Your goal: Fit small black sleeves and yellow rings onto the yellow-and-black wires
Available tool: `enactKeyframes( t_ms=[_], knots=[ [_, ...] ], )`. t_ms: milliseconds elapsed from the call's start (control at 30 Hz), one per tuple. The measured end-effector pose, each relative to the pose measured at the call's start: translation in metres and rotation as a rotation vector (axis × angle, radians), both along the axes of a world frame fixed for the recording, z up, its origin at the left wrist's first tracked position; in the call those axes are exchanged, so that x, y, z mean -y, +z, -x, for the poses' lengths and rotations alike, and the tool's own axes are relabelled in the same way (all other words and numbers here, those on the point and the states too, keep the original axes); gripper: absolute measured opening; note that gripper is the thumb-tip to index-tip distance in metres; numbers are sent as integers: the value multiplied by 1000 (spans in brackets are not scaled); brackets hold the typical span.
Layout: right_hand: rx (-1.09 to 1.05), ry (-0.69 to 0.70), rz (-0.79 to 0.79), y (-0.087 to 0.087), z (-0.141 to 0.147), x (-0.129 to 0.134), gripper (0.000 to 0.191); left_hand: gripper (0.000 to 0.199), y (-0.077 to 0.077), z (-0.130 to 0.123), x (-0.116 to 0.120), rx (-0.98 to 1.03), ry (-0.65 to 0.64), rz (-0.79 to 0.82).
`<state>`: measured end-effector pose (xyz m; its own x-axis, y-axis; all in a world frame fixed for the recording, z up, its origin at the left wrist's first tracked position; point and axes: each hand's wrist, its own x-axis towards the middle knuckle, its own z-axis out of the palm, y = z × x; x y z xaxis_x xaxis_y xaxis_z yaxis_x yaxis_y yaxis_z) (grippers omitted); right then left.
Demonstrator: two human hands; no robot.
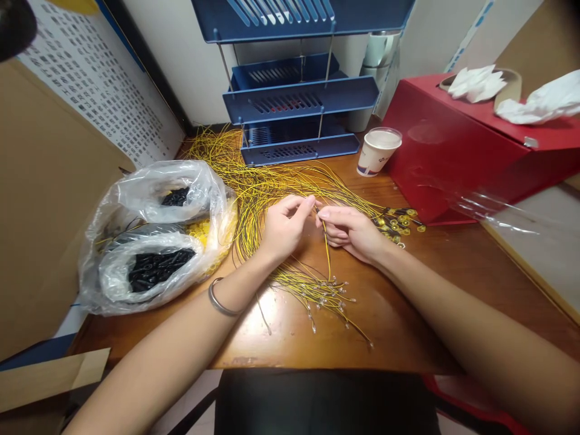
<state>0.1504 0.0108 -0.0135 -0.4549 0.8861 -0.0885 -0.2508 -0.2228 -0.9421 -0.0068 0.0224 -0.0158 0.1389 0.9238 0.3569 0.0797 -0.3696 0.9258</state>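
My left hand [287, 220] and my right hand [347, 231] meet over the middle of the desk, fingertips nearly touching. Both pinch a thin yellow-and-black wire [327, 254], which hangs down from between them; a small dark piece sits on it at the fingers, too small to make out fully. Below lies a fan of wire ends with clear tips [324, 296]. Behind my hands spreads a big tangle of yellow and black wires [254, 187]. To the right, several wires end in black pieces with yellow rings [399, 222].
At left stands a clear plastic bag [90, 260] with smaller bags of black parts [158, 269] and yellow pieces [203, 232]. Behind are a blue tray rack [299, 103] and a paper cup [378, 154]. A red box [435, 163] with tissues stands at right.
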Motion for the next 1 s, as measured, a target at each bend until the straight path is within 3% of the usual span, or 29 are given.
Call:
enactKeyframes(
  t_ms=[300,567,667,833,1000],
  knots=[
    [-19,-31,-10,-2,3,1,24,33,2,1,1,-57,-27,-76],
    [-90,-113,32,0,4,1,20,29,-1,0,-1,97,-101,140],
    [-131,-177,43,-1,5,0,21,20,-2,0,1,101,-139,149],
    [-148,-234,50,-1,7,0,22,31,-1,1,3,123,-225,178],
    [-147,-260,47,2,8,1,27,33,-1,2,1,126,-215,175]
  ],
)
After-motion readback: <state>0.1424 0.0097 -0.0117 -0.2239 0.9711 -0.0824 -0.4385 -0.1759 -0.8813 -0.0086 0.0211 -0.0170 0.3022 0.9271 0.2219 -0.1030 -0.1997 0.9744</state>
